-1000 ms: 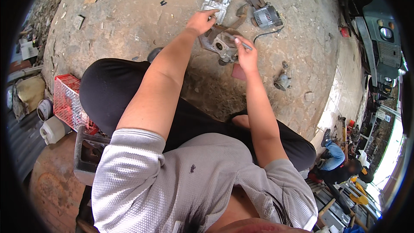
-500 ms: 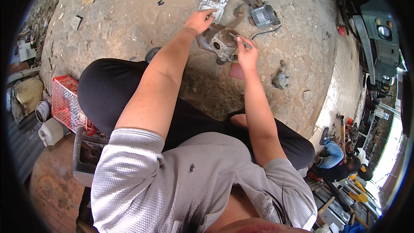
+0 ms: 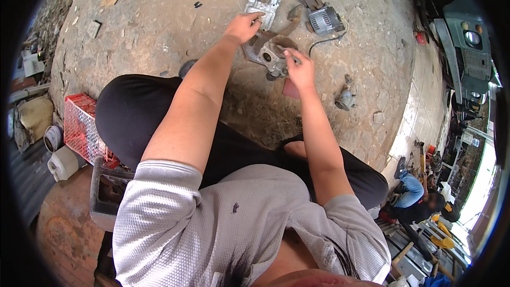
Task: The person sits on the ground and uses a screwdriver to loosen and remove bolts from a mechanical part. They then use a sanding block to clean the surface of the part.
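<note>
My left hand (image 3: pixel 244 27) is over the lower left edge of a silver metal bracket (image 3: pixel 269 3), index finger and thumb apart. Just below it, a greasy cast metal housing (image 3: pixel 273 58) with a round hole rests on a dark, rusty metal piece (image 3: pixel 252 52) on the ground. My right hand (image 3: pixel 300 68) is at the housing's right side, its fingers pinched on a thin rod, mostly hidden now. Whether the rod touches the housing I cannot tell.
A ribbed silver motor-like unit (image 3: pixel 325 19) with a black cable lies right of the housing. Nearer me sit a small metal part (image 3: pixel 346 100) and a reddish flat piece (image 3: pixel 291 88). A red-white crate (image 3: pixel 85 122) stands at left; another person (image 3: pixel 419 196) is at far right.
My right hand has tilted and shifted slightly left and down; the rod that stuck out above its fingers is now mostly out of sight. My left hand has barely moved.
</note>
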